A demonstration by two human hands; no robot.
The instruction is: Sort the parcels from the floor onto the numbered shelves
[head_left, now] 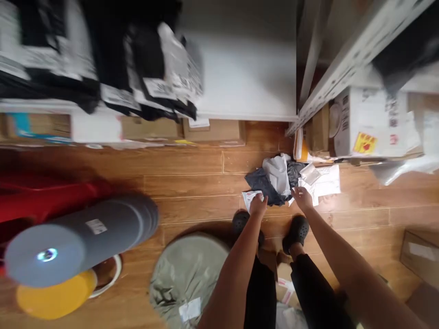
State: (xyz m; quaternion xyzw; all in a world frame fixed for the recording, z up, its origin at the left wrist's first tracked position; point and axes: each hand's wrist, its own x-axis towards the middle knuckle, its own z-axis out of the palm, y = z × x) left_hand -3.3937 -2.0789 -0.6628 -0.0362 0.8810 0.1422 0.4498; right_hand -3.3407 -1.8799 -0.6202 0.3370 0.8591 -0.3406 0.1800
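On the wooden floor between and ahead of the feet lies a small heap of parcel bags. My left hand is closed at the heap's near left corner, gripping the edge of a dark mailing bag beside its white label. A crumpled white plastic bag lies on top, with a black bag to its right. My right hand has its fingers curled at the heap's right side, next to white papers; what they pinch is too small to tell.
A white shelf holding black labelled parcels overhangs the floor. Cardboard boxes sit beneath it. Right stands a metal rack with a white box. A grey roll, yellow disc and green round bundle occupy the left.
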